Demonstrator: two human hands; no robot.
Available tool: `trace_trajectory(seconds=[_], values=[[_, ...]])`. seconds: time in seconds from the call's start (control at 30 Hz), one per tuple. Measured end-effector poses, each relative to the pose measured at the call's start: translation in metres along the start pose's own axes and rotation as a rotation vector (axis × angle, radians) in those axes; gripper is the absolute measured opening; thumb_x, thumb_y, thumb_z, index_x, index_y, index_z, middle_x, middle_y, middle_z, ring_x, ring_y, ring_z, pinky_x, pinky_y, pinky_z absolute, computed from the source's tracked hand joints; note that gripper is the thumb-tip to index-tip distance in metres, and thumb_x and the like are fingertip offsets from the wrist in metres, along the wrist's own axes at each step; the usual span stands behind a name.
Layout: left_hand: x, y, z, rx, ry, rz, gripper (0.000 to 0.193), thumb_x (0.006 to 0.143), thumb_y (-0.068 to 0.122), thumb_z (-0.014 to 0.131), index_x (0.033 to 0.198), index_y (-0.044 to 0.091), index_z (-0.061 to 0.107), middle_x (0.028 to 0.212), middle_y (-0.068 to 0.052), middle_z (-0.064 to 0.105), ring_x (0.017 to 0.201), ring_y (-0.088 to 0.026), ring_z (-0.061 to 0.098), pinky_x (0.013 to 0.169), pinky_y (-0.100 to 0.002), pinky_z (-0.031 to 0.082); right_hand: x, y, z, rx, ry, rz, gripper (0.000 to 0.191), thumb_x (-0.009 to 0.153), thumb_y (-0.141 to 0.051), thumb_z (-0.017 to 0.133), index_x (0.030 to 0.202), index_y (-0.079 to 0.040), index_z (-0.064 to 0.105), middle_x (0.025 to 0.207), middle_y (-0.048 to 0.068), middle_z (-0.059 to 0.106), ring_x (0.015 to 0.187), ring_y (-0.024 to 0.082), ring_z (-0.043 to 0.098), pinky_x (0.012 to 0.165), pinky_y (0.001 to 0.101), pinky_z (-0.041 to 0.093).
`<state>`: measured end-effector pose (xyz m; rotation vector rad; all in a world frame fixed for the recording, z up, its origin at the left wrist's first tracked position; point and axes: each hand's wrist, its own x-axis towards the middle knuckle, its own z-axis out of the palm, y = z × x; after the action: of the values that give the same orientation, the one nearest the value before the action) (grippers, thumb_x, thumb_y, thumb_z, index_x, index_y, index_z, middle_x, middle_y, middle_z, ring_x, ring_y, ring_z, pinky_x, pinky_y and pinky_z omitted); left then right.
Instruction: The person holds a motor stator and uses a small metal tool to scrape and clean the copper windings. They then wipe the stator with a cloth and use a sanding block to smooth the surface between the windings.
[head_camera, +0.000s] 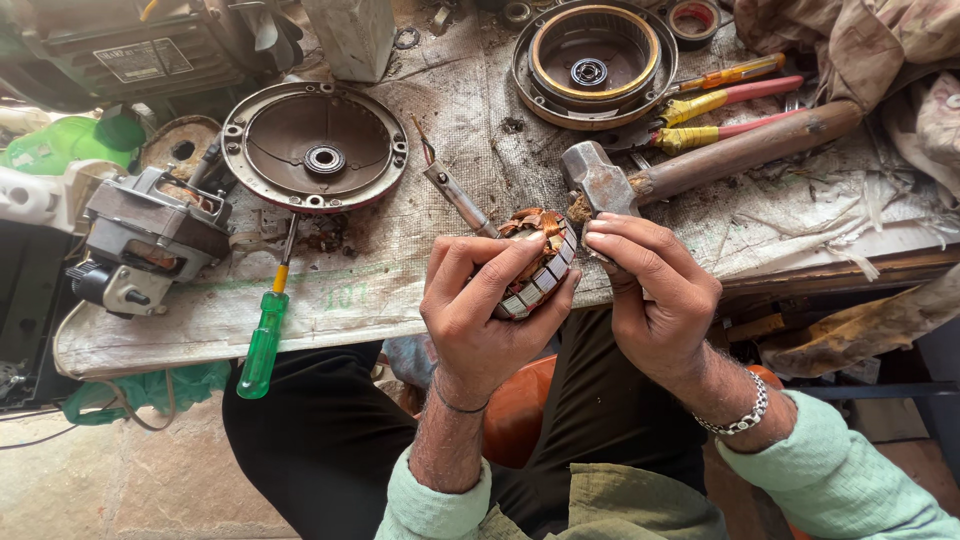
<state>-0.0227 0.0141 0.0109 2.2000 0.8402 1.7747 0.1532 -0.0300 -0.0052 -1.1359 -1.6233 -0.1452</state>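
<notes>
My left hand (480, 305) grips a round motor stator (540, 268), a ring of metal laminations with copper windings showing on top. It is held tilted just above the bench's front edge. My right hand (650, 290) closes on the stator's right side, fingertips pressed against its rim. Both hands hide most of the ring's lower part. A slim metal-tipped tool (455, 190) lies on the bench just behind my left hand.
A hammer (690, 165) lies behind my right hand. A green-handled screwdriver (265, 335) overhangs the front edge at left. Two round motor end covers (315, 145) (595, 60), a small motor (145, 240), and pliers (725, 100) sit on the woven sheet (390, 290).
</notes>
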Motion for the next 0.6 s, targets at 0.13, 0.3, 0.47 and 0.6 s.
trace_trajectory(seconds=[0.13,0.3,0.47,0.6], values=[[0.0002,0.0000,0.0009,0.000,0.006,0.003,0.041,0.075,0.014,0.096,0.110,0.010,0.074,0.100,-0.002,0.068,0.092,-0.019,0.064,0.080,-0.032,0.056,0.0000,0.0006,-0.0002,0.018,0.003,0.001,0.025,0.096,0.014,0.067,0.116,0.000,0.071,0.120,0.014,0.072,0.120,0.028,0.072,0.105,0.0369,0.060],[-0.0002,0.0003,0.0012,-0.005,0.006,0.000,0.042,0.075,0.014,0.096,0.110,0.010,0.074,0.100,-0.003,0.068,0.092,-0.019,0.064,0.080,-0.032,0.056,-0.0002,0.0003,0.0000,0.015,0.002,0.003,0.024,0.096,0.013,0.069,0.116,0.000,0.071,0.120,0.014,0.072,0.118,0.028,0.072,0.103,0.0364,0.060],[-0.0006,0.0003,0.0014,-0.012,0.003,-0.001,0.041,0.076,0.015,0.096,0.110,0.010,0.074,0.101,-0.002,0.068,0.092,-0.018,0.064,0.080,-0.031,0.056,-0.0001,-0.0002,-0.0004,0.011,-0.002,0.006,0.024,0.095,0.013,0.069,0.115,0.000,0.071,0.119,0.014,0.072,0.118,0.028,0.072,0.104,0.0366,0.060],[-0.0010,0.0006,0.0013,-0.008,-0.002,-0.004,0.041,0.075,0.015,0.095,0.110,0.010,0.075,0.100,-0.002,0.068,0.092,-0.018,0.064,0.080,-0.031,0.056,0.0003,-0.0006,-0.0004,0.010,-0.002,0.005,0.024,0.094,0.014,0.068,0.114,0.000,0.071,0.119,0.014,0.072,0.118,0.028,0.072,0.104,0.0367,0.060]])
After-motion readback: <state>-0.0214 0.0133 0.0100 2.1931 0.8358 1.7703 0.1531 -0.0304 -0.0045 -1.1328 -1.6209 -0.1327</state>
